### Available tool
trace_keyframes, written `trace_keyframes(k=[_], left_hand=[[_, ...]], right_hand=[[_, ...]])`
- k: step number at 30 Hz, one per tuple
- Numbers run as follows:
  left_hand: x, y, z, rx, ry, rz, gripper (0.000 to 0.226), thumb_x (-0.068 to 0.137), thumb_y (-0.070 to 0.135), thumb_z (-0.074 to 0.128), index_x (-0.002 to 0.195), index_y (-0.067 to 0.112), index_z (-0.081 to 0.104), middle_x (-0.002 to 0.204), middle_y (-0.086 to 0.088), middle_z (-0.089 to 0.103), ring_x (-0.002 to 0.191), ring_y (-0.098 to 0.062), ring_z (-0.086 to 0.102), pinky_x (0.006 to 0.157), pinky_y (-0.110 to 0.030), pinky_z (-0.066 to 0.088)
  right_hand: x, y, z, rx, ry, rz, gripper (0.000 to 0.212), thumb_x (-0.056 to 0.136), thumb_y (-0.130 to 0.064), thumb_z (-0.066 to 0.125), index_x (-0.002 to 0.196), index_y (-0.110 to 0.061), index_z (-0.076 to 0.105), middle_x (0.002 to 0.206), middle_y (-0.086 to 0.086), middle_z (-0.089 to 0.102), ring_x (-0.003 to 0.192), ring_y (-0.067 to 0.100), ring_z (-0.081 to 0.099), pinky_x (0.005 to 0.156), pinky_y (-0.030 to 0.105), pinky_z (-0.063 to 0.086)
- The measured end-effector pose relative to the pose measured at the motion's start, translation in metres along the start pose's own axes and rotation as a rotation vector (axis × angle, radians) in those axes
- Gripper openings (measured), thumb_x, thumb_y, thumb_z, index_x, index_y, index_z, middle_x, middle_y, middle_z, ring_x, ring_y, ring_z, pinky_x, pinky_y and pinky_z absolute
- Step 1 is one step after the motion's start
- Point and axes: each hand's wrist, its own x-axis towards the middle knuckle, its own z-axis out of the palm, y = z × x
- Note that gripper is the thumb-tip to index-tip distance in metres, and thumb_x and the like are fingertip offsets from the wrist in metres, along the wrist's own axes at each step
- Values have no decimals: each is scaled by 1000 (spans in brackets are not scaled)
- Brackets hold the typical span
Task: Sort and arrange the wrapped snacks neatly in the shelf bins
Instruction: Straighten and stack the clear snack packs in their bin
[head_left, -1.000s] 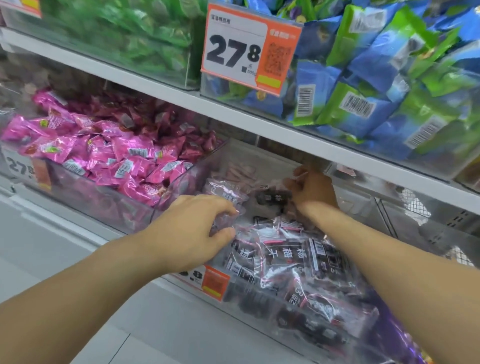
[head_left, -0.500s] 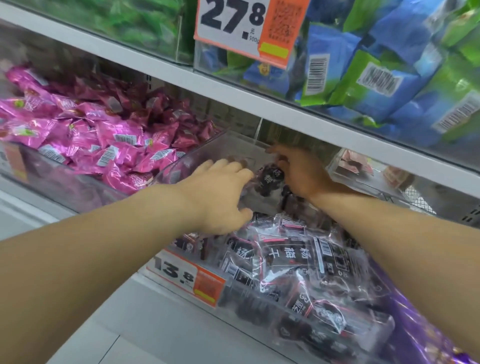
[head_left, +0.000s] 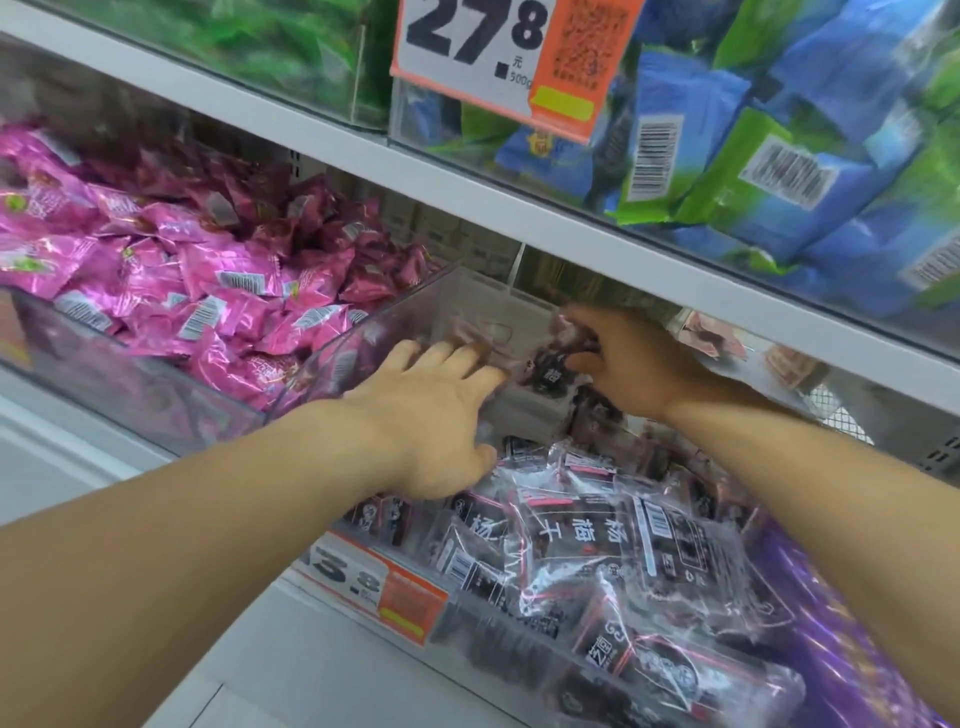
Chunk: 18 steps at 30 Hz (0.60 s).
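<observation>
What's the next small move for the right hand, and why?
Probably draw the right hand forward and lay its dark packet onto the front pile: its fingers already pinch that packet at the bin's bare rear, while the left hand lies open beside it.

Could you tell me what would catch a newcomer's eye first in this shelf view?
Probably the two hands reaching into the clear middle bin: the left hand lies flat with fingers spread, and the right hand grips a dark snack packet at the back. Next, the bright pink packets heaped in the bin to the left, and the big orange 27.8 price tag on the upper shelf, beside the blue-green bags.
</observation>
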Motion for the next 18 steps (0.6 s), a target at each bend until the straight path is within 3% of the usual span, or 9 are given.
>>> trace_keyframes(k=[3,5,8,10,13,18], left_hand=[[-1,0,0,-28,16,1,70,92,56,43,151,29,16,156,2,18,144,-20,13,120,-44,6],[-2,-1,-1,-43,23,-2,70,92,55,44,151,30,15,157,2,17,145,-19,12,120,-43,5],[-3,-2,-1,-68,16,0,70,93,54,45,152,30,15,158,2,15,145,-19,11,121,-43,4],[-3,-3,-1,-76,14,6,70,93,54,45,151,30,15,157,2,17,145,-19,11,121,-43,4],[-2,-3,-1,-85,23,15,72,92,54,46,151,31,12,155,3,19,144,-18,13,120,-43,6],[-3,-4,0,-113,25,6,80,92,54,47,153,28,2,155,4,19,143,-17,14,120,-42,6]], right_hand=[[12,-8,8,-142,-169,-27,34,90,-11,66,121,-25,59,106,5,63,92,23,62,78,33,50],[14,-11,16,-194,-183,6,33,88,-23,71,119,-25,60,98,4,64,97,29,63,77,34,50],[9,-8,18,-66,-29,96,45,74,-39,85,110,-21,63,87,1,65,89,25,64,73,31,46],[5,-5,13,35,70,150,36,76,-44,82,94,-17,67,82,-2,67,80,18,64,70,29,45],[8,-2,13,-72,109,165,30,88,-46,70,80,-16,72,81,-1,69,79,20,65,70,27,41],[14,-5,18,-139,133,202,35,87,-49,69,75,-17,75,77,1,72,75,23,67,74,32,54]])
